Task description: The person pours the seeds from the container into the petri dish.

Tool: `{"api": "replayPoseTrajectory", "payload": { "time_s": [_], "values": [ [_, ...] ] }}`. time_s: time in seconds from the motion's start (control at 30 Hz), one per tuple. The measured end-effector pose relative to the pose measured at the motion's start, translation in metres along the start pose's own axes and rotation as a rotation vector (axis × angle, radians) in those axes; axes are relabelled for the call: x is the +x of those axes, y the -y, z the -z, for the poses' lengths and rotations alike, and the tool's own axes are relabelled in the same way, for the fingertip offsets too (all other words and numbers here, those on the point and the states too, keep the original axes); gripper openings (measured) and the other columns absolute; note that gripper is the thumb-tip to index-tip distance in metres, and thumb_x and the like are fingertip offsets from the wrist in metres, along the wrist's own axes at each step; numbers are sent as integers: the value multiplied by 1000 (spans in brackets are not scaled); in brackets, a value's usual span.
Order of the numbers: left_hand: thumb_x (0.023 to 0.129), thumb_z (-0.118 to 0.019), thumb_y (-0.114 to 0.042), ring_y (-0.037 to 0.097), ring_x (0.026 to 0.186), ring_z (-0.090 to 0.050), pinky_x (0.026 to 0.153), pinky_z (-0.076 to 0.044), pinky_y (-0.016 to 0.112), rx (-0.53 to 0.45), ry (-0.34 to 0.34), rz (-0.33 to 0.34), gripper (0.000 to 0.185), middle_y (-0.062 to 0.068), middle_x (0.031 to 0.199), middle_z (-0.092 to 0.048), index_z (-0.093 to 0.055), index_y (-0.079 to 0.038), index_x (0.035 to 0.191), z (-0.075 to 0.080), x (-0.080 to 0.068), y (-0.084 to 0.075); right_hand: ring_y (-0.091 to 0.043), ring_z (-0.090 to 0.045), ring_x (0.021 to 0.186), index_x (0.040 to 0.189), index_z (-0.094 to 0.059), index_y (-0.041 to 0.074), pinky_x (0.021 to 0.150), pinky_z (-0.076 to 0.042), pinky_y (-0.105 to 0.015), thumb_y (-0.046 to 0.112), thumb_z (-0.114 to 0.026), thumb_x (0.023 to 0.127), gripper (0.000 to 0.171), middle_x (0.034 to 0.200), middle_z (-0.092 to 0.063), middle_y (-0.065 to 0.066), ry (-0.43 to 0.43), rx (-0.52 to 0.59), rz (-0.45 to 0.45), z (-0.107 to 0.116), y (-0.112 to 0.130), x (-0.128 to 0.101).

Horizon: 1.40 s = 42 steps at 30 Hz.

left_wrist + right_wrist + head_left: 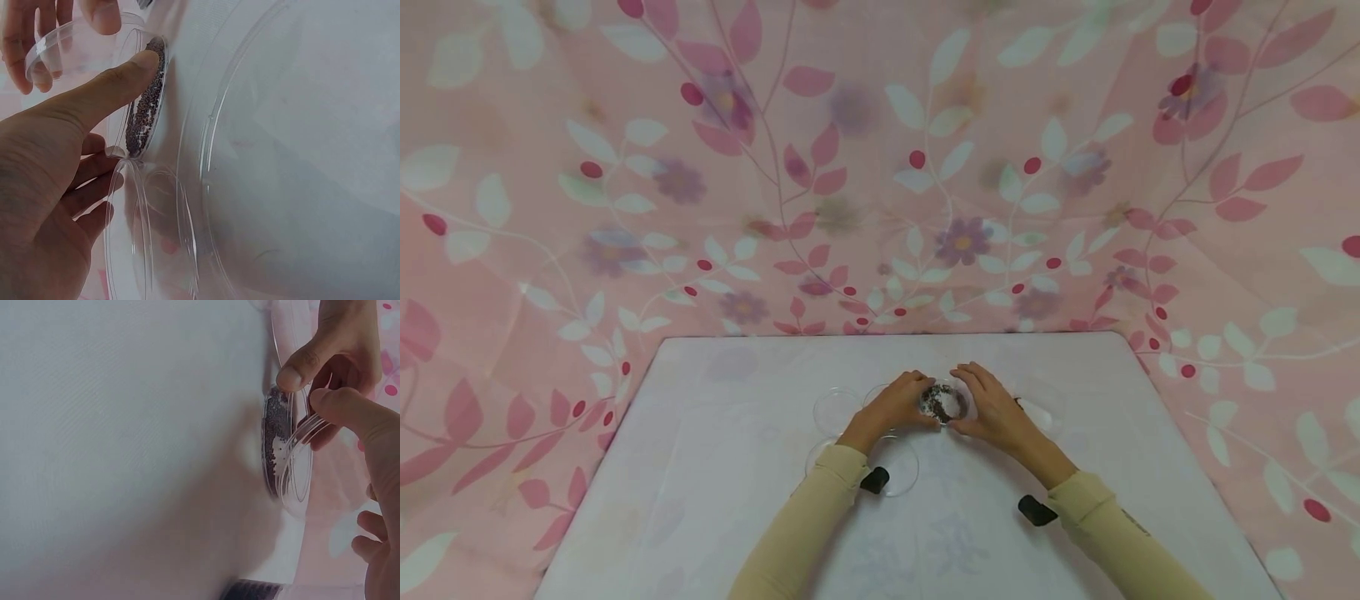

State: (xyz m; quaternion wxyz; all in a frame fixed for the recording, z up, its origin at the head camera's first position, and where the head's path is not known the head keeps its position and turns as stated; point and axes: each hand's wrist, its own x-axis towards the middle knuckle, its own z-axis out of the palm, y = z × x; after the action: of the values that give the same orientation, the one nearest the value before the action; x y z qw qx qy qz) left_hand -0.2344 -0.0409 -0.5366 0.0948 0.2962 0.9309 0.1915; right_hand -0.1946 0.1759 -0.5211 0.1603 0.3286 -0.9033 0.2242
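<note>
A round clear dish point(942, 403) like a petri dish, with dark grains spread over its bottom, sits on the white table. My left hand point(895, 402) grips its side, the thumb on the near rim in the left wrist view, fingers behind. Over the dish, my right hand point(996, 408) pinches a clear round lid point(69, 39) by its edge. In the right wrist view the lid point(284, 499) stands tilted against the dish's open side, partly overlapping it; whether they touch, I cannot tell.
Several clear round dishes or lids point(837, 392) lie left of and under my left forearm, one larger point(917, 467) nearer me. Beyond my right hand is a clear container point(1056, 412) with something dark at its edge. A pink floral cloth point(880, 208) hangs behind the table.
</note>
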Motion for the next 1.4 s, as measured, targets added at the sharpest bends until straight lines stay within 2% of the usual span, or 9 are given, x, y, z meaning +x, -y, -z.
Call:
{"api": "replayPoseTrajectory", "payload": {
  "time_s": [0.2, 0.4, 0.53, 0.77, 1.07, 1.4],
  "values": [
    [76, -80, -50, 21, 127, -52, 109, -45, 34, 12, -22, -22, 85, 7, 137, -56, -50, -8, 144, -1, -4, 2, -35, -55, 120, 145, -46, 8, 89, -55, -49, 31, -89, 70, 91, 141, -47, -19, 34, 18, 23, -5, 3, 6],
    [77, -79, -52, 22, 127, -52, 109, -44, 35, 43, -65, -66, 88, 9, 138, -54, -46, -7, 146, 0, -9, 5, -34, -51, 128, 146, -44, 6, 99, -51, -48, 35, -88, 72, 91, 144, -48, -18, 55, -7, 18, -11, 4, 11],
    [76, -79, -53, 23, 131, -50, 112, -41, 36, 56, -67, -48, 90, 8, 140, -53, -46, -7, 146, 4, -12, 10, -34, -49, 130, 144, -47, 6, 102, -47, -52, 39, -85, 74, 86, 145, -50, -16, 109, -2, -32, -14, 4, 15],
    [74, -81, -51, 22, 133, -48, 115, -38, 34, 69, -39, 6, 90, 7, 142, -52, -47, -7, 145, 8, -18, 15, -36, -53, 125, 140, -54, 7, 91, -50, -58, 45, -83, 74, 81, 143, -53, -15, 177, -37, -64, -22, 6, 20],
    [73, -82, -50, 21, 135, -47, 115, -38, 34, 44, -19, 59, 91, 6, 144, -51, -47, -9, 146, 13, -26, 15, -37, -55, 123, 138, -55, 7, 88, -51, -58, 43, -81, 76, 77, 141, -56, -15, 220, -62, -91, -25, 8, 21],
    [74, -82, -49, 22, 135, -47, 115, -38, 35, 31, -24, 53, 90, 6, 144, -52, -47, -8, 146, 14, -27, 17, -38, -55, 123, 137, -56, 8, 89, -50, -60, 46, -80, 77, 75, 140, -55, -16, 278, -65, -120, -29, 5, 22]
  ]
}}
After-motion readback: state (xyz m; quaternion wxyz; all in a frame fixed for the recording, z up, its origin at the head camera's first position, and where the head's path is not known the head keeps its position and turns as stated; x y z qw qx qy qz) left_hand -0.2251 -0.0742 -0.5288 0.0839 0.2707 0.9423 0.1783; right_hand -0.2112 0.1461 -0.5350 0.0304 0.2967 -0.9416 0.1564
